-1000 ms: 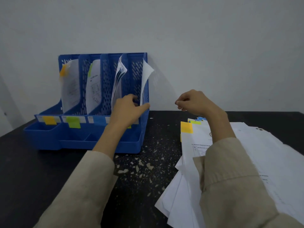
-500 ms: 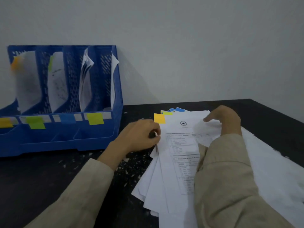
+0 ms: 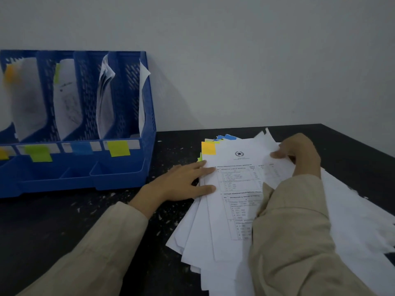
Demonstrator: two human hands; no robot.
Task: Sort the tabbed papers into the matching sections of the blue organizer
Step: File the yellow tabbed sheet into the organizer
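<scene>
**Q:** State the position of both hands and of the paper to be filed next.

**A:** My left hand (image 3: 188, 182) lies flat, fingers straight and spread, with the fingertips pressing the left edge of the top sheet (image 3: 237, 189) of the paper stack (image 3: 205, 238). My right hand (image 3: 299, 154) is curled at the sheet's far right corner and pinches it between thumb and fingers, the corner raised slightly. The stack rests fanned out toward the right half of the dark surface (image 3: 64, 221), directly under both hands.

**Q:** Which relation governs the next move?

**A:** The top sheet's long axis runs from me toward the wall. Its orange tab (image 3: 209, 148) sits at the far left corner. The blue organizer (image 3: 119, 174) stands at the left of the surface against the wall, so it lies to the left of both hands. The left hand is nearer to it.

**Q:** Which section matches?

**A:** I judge the orange-labelled section (image 3: 3, 154), the leftmost one, partly cut off by the frame edge. It is the section farthest from the stack. The sheet must cross the green, blue and yellow-green sections to reach it.
</scene>
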